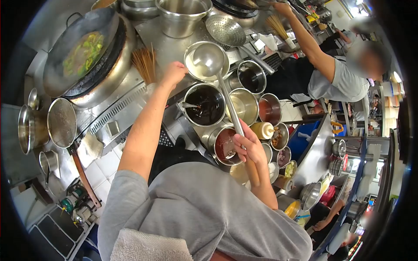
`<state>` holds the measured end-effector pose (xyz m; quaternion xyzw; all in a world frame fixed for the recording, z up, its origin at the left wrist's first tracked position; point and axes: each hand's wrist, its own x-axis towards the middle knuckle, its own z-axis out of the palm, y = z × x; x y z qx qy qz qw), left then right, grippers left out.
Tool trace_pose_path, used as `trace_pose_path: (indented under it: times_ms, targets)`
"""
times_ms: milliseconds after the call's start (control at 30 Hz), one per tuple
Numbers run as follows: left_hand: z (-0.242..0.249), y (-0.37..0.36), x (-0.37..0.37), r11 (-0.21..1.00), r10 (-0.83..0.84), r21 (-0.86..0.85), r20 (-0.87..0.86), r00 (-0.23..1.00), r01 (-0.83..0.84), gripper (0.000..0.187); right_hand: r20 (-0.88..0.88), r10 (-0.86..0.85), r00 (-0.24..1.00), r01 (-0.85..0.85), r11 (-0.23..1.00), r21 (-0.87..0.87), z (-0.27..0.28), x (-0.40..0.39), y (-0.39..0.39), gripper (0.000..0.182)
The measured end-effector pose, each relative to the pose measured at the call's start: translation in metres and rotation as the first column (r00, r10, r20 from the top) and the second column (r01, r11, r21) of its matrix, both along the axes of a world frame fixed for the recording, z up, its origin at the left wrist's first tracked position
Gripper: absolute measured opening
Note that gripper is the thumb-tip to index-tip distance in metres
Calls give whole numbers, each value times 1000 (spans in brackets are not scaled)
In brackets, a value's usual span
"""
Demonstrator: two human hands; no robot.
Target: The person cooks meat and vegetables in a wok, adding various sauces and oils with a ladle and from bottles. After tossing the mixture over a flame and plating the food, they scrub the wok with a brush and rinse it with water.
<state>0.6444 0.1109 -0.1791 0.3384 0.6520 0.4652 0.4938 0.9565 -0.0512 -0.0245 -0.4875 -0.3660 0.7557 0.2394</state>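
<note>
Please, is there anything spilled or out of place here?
Nothing clearly stands out: the ladle is over the metal bowl, and the greens lie inside the wok. Small drips would not show.

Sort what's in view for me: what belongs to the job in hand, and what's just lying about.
In use:
- ladle, held by the right hand
- steel pot beneath it, left hand at its rim
- probably the wok of green food

Lying about, it seems:
- round strainer
- perforated skimmer
- squeeze bottle
</note>
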Motion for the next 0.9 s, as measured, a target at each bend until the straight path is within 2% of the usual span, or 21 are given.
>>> trace_pose_path:
  times_ms: [100,200,300,400,433,500,533,567,600,633,667,733,800,833,900]
  targets:
    - [-3,1,-1,1000,-21,17,-8,1000,21,18,-26,-70,997,69,997,-26,-7,2,-1,65]
    - [-2,3,-3,998,-56,-15,-88,995,54,18,-55,-68,996,65,996,-61,0,1,-3,64]
    - [-1,-2,-13,992,-127,-12,57,990,128,26,-258,-147,955,111,983,-148,-1,9,-7,58]
    - [16,-24,-36,986,-161,-54,-65,985,158,38,-382,-193,904,131,974,-183,2,12,-13,53]
    - [35,-46,-49,984,-178,-6,-101,979,178,48,-396,-203,896,144,974,-175,8,13,-14,53]
    - [44,-95,-88,977,-76,159,-358,930,141,48,-480,-213,851,142,973,-181,14,16,-14,53]
    - [71,-132,-104,987,26,154,-419,907,42,47,-518,-233,823,146,968,-205,20,17,-12,54]
    - [83,-170,-123,978,183,195,-641,745,-72,45,-531,-223,818,141,971,-192,24,16,-10,54]
    - [75,-207,-152,956,282,266,-733,619,-121,46,-544,-216,810,139,974,-181,28,13,-7,54]
    - [75,-244,-169,917,397,304,-759,515,-258,47,-533,-216,818,140,974,-178,36,6,-3,52]
    - [75,-282,-185,900,399,288,-846,353,-326,51,-530,-198,825,128,978,-166,39,2,2,49]
    - [60,-343,-205,867,329,226,-929,169,-444,60,-551,-250,796,136,961,-240,49,-16,8,46]
    - [52,-381,-213,896,232,59,-907,351,-440,74,-656,-268,705,92,953,-290,56,-42,12,43]
    - [44,-390,-212,893,303,61,-812,498,-445,79,-702,-256,665,47,952,-303,62,-61,17,43]
    - [19,-397,-209,909,302,24,-726,618,-416,84,-775,-248,581,-38,943,-330,76,-102,18,40]
